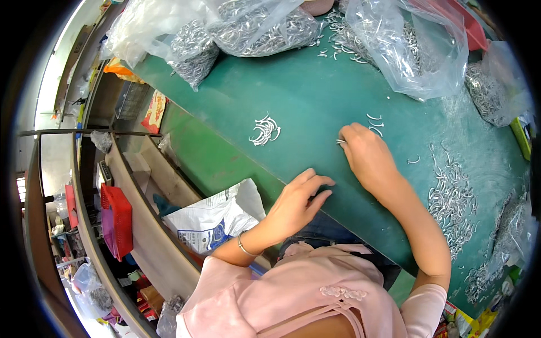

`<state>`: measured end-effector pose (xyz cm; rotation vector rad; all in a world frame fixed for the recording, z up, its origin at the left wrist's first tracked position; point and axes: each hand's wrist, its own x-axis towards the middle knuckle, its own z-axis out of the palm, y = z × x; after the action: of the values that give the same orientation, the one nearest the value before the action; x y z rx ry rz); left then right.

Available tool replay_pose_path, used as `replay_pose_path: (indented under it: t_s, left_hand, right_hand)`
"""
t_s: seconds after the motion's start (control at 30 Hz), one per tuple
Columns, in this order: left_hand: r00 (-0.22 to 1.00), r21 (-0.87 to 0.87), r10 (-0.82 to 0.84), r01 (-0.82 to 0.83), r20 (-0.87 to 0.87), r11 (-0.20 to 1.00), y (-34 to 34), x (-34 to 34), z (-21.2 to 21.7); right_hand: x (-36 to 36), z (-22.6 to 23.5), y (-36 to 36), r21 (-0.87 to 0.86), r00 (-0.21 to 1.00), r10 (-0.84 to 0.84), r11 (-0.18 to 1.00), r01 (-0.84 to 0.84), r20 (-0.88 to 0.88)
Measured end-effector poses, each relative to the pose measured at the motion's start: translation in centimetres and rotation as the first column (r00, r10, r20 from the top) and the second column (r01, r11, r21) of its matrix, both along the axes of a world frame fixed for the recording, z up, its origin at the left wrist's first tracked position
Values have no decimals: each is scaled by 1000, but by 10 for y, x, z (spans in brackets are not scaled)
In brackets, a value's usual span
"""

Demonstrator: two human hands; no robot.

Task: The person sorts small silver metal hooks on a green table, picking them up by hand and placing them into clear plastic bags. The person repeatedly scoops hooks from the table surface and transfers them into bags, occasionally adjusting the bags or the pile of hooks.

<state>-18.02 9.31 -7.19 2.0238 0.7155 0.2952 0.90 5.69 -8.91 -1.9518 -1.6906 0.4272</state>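
My right hand [365, 156] is over the green table [315, 107], its fingertips pinched on a small curved silver metal piece [341, 142]. Just beyond it lie a few loose pieces of the same kind [375, 125]. At the table's near edge hovers my left hand [297, 204], fingers apart and slightly bent, holding nothing that I can see. A small heap of curved metal pieces [265, 130] sits to the left of my right hand. To the right, a larger scattered pile of them [451, 197] spreads beside my right forearm.
Clear plastic bags full of metal pieces [259, 34] stand along the far edge, with another bag [411, 50] at the far right and a red scoop-like container [470, 25] behind it. Left of the table are a white printed sack [217, 217], wooden shelving [152, 225] and a red basket [116, 219].
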Motion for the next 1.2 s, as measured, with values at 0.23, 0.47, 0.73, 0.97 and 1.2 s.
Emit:
replay_pose_path:
  t_s: [0.23, 0.47, 0.73, 0.97, 1.2]
  left_hand:
    - [995, -171, -36, 52, 92, 984, 17, 12, -9]
    - [986, -45, -113, 120, 126, 992, 53, 58, -15]
    - [942, 206, -331, 315, 47, 927, 44, 106, -8]
    - [909, -135, -407, 415, 85, 900, 22, 134, -10]
    - [881, 267, -471, 447, 30, 854, -2, 161, -23]
  right_hand:
    - [39, -5, -18, 134, 986, -167, 977, 168, -24]
    - [73, 20, -101, 1, 912, -338, 938, 347, 231]
    - [43, 15, -193, -151, 928, -255, 941, 303, 272]
    - [90, -2, -253, 61, 745, -480, 856, 514, 462]
    - [99, 15, -208, 134, 777, -555, 830, 542, 296]
